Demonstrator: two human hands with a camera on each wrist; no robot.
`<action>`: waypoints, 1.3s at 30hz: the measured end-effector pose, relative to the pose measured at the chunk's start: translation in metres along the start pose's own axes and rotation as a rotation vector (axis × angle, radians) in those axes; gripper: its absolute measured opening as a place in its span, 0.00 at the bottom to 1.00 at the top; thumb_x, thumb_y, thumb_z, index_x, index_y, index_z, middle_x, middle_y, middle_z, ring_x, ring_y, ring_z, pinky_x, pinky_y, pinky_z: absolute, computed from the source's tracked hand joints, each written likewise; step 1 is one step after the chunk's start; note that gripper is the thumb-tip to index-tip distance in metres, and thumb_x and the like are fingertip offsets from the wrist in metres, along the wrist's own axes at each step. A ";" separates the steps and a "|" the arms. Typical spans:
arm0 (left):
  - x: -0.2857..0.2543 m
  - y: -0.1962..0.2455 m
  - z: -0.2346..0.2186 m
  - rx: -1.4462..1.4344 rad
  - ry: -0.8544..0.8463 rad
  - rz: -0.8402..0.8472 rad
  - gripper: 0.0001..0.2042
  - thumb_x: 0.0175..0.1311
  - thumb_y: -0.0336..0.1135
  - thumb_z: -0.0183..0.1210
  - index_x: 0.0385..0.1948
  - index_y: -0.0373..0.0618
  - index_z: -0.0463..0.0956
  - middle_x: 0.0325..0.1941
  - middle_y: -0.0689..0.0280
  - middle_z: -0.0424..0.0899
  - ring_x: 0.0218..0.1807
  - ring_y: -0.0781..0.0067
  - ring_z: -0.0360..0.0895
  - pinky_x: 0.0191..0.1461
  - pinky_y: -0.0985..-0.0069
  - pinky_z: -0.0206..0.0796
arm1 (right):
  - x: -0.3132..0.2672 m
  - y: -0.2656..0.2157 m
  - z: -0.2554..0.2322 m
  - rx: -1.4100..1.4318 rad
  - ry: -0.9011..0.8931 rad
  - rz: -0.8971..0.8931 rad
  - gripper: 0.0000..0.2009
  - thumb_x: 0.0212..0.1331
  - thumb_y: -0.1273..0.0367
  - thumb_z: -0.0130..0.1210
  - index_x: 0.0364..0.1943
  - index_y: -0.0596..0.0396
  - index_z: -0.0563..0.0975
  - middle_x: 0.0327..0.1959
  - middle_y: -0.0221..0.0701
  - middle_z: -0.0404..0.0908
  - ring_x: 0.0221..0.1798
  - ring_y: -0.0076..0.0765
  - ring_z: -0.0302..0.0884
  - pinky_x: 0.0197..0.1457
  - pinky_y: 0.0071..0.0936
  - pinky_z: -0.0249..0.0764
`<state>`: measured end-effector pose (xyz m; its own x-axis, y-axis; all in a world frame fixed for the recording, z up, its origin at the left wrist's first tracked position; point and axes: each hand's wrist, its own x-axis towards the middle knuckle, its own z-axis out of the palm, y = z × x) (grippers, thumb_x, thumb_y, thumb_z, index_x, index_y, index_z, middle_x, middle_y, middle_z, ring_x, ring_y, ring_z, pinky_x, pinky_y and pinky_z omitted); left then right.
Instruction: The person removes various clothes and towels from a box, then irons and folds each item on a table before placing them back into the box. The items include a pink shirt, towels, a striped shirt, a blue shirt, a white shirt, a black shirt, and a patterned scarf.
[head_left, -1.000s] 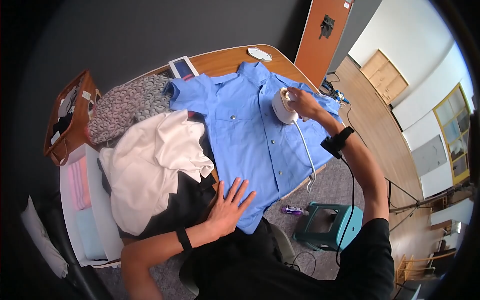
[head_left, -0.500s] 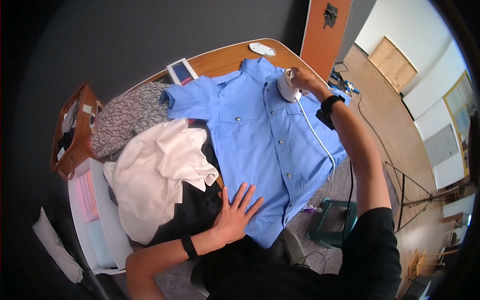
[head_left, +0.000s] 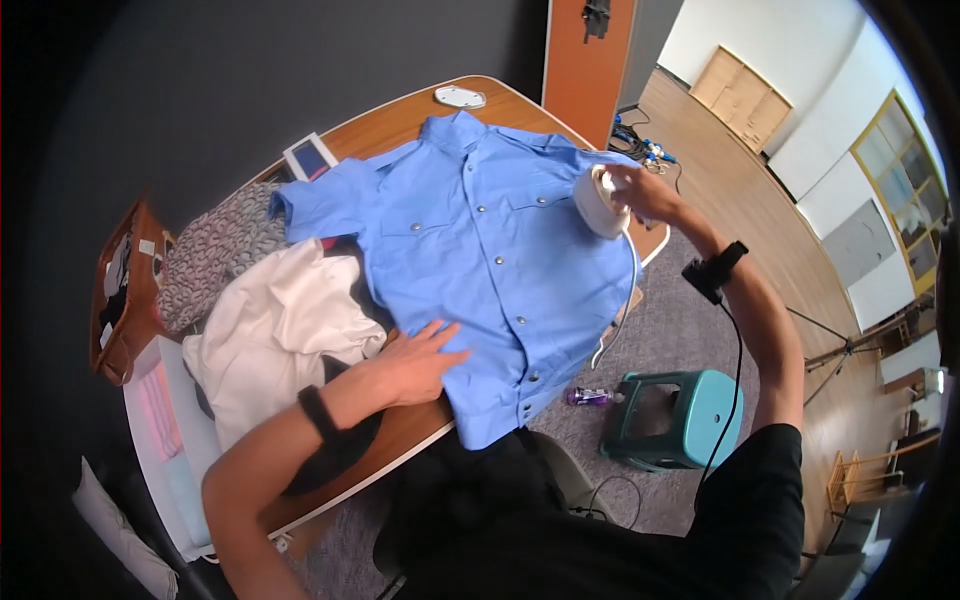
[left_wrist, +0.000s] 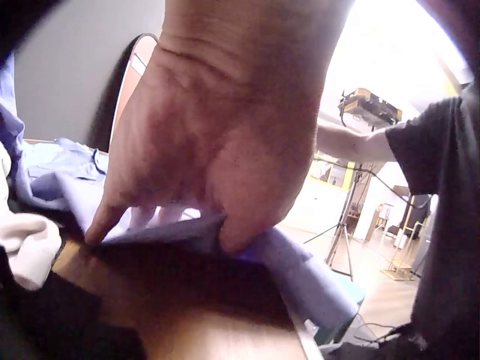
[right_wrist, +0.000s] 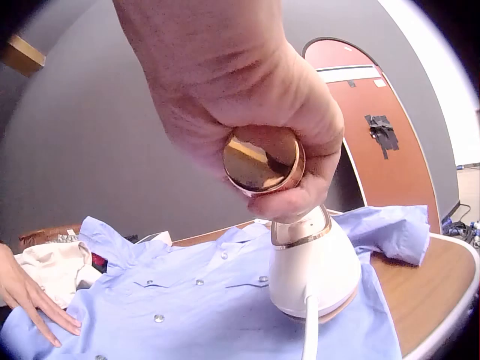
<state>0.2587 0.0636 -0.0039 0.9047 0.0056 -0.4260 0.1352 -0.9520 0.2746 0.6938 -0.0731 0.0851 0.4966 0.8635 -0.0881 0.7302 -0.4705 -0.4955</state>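
A light blue short-sleeved shirt (head_left: 470,300) with snap buttons lies spread front up on the wooden table (head_left: 370,125). My right hand (head_left: 645,192) grips the handle of a small white steam iron (right_wrist: 315,270). In the right wrist view the fingers curl round the gold-ended handle, and the iron's base sits on the shirt beside a chest pocket. A white cord (head_left: 620,325) runs down from the iron. My left hand (head_left: 412,365) rests on the shirt's lower side edge, fingers extended and spread. The left wrist view shows fabric (left_wrist: 187,232) bunched under that hand.
Left of the shirt lie a crumpled white garment (head_left: 280,320) and a grey-pink knit (head_left: 220,255). Beyond are a brown basket (head_left: 140,290) and a white box (head_left: 190,400). A white plate-like piece (head_left: 460,97) lies at the table's far end. A teal stool (head_left: 690,420) stands on the floor.
The iron in my right hand first moved up the shirt, then across to its right side beside the pocket. My left hand stays at the shirt's lower edge. The head view has shifted.
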 end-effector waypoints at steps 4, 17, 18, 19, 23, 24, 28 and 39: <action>-0.022 0.019 -0.062 -0.118 -0.350 -0.075 0.33 0.56 0.29 0.52 0.71 0.52 0.71 0.66 0.47 0.77 0.69 0.49 0.74 0.72 0.57 0.66 | -0.034 0.024 0.012 -0.014 -0.063 0.006 0.31 0.59 0.70 0.58 0.71 0.51 0.70 0.41 0.47 0.86 0.22 0.34 0.83 0.27 0.33 0.81; 0.180 -0.088 -0.079 -0.157 0.404 -0.531 0.43 0.67 0.75 0.45 0.81 0.66 0.49 0.87 0.55 0.35 0.84 0.33 0.36 0.71 0.14 0.37 | -0.022 0.072 0.041 -0.166 0.080 -0.144 0.32 0.63 0.66 0.53 0.75 0.44 0.65 0.39 0.57 0.85 0.43 0.64 0.85 0.50 0.53 0.81; 0.185 -0.090 -0.083 -0.141 0.391 -0.566 0.45 0.65 0.78 0.45 0.81 0.68 0.47 0.87 0.55 0.34 0.84 0.32 0.33 0.70 0.13 0.35 | -0.024 0.063 0.037 -0.159 0.071 -0.117 0.32 0.63 0.66 0.53 0.75 0.44 0.65 0.39 0.57 0.85 0.43 0.64 0.85 0.51 0.53 0.81; 0.189 -0.093 -0.085 -0.127 0.372 -0.602 0.47 0.63 0.80 0.44 0.82 0.69 0.46 0.87 0.55 0.34 0.84 0.32 0.30 0.70 0.12 0.33 | -0.023 0.060 0.036 -0.185 0.084 -0.118 0.32 0.63 0.67 0.53 0.75 0.45 0.65 0.40 0.57 0.85 0.43 0.64 0.86 0.51 0.54 0.81; 0.203 -0.110 -0.097 -0.156 0.323 -0.645 0.53 0.56 0.86 0.43 0.82 0.71 0.42 0.87 0.56 0.32 0.84 0.30 0.23 0.69 0.10 0.28 | -0.015 0.045 0.025 -0.079 0.052 -0.038 0.31 0.61 0.70 0.56 0.72 0.51 0.68 0.43 0.54 0.84 0.44 0.58 0.85 0.50 0.48 0.79; 0.206 -0.114 -0.099 -0.162 0.307 -0.662 0.53 0.55 0.87 0.43 0.82 0.72 0.42 0.87 0.56 0.32 0.84 0.30 0.23 0.69 0.10 0.28 | -0.012 0.038 0.019 -0.027 0.025 0.001 0.31 0.61 0.69 0.56 0.72 0.50 0.68 0.45 0.56 0.84 0.46 0.61 0.85 0.51 0.51 0.79; 0.224 -0.131 -0.116 -0.146 0.264 -0.715 0.54 0.54 0.88 0.42 0.82 0.74 0.39 0.88 0.58 0.30 0.84 0.30 0.22 0.69 0.10 0.30 | -0.019 0.039 0.026 0.018 0.153 -0.072 0.31 0.61 0.71 0.59 0.72 0.52 0.69 0.47 0.55 0.84 0.49 0.60 0.85 0.55 0.47 0.77; 0.250 -0.164 -0.137 -0.131 0.287 -0.740 0.51 0.56 0.86 0.42 0.82 0.77 0.41 0.88 0.61 0.32 0.85 0.33 0.25 0.69 0.11 0.33 | -0.059 -0.002 0.024 0.186 0.031 -0.099 0.28 0.68 0.71 0.57 0.73 0.52 0.68 0.54 0.55 0.83 0.55 0.61 0.84 0.60 0.45 0.76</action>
<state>0.5177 0.2635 -0.0370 0.6279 0.7167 -0.3034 0.7708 -0.6268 0.1144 0.6520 -0.1194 0.0707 0.4430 0.8965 -0.0053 0.6786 -0.3392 -0.6515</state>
